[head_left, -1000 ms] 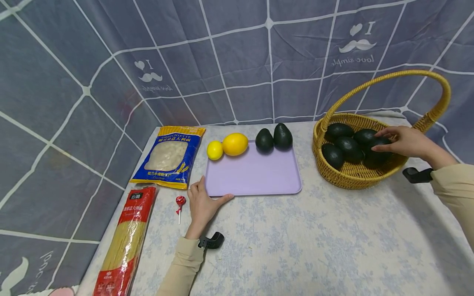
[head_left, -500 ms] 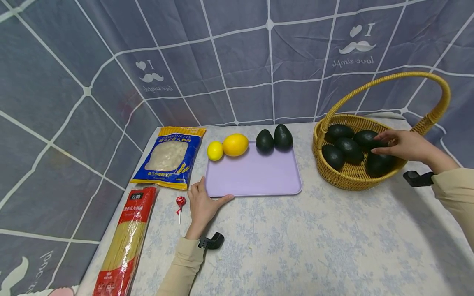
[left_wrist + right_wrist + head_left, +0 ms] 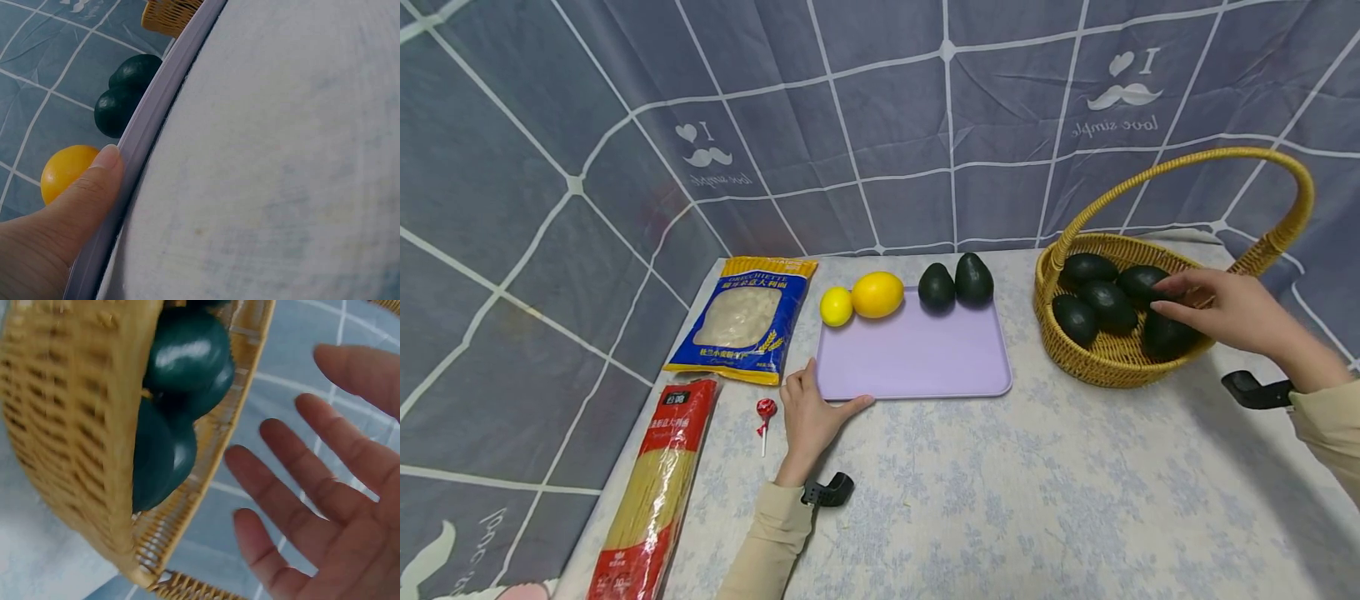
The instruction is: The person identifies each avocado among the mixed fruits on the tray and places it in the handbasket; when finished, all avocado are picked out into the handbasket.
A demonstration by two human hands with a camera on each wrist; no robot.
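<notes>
My right hand (image 3: 1232,310) hovers over the right side of a wicker basket (image 3: 1097,371), which holds several dark green avocados (image 3: 1105,306). Its fingers are parted with nothing between them; in the right wrist view the whole hand (image 3: 337,506) is beside the basket's rim, fingers spread. One avocado (image 3: 1167,336) lies just under the thumb. My left hand (image 3: 811,417) touches the front left corner of a lilac tray (image 3: 917,358), thumb stretched along the front edge, fingers at the left side. In the left wrist view its thumb (image 3: 87,194) lies against the tray rim.
On the tray's back edge stand a small yellow fruit (image 3: 836,307), a larger yellow oval fruit (image 3: 877,295) and two avocados (image 3: 936,288). Left of it lie a blue pasta bag (image 3: 745,321), a red spaghetti pack (image 3: 658,492) and a red lollipop (image 3: 766,408). The basket's tall handle (image 3: 1195,158) arches beside my right hand.
The avocado under my right hand has been let go and sits lower in the basket. That hand has then drawn slightly right and nearer. The left hand stays at the tray corner.
</notes>
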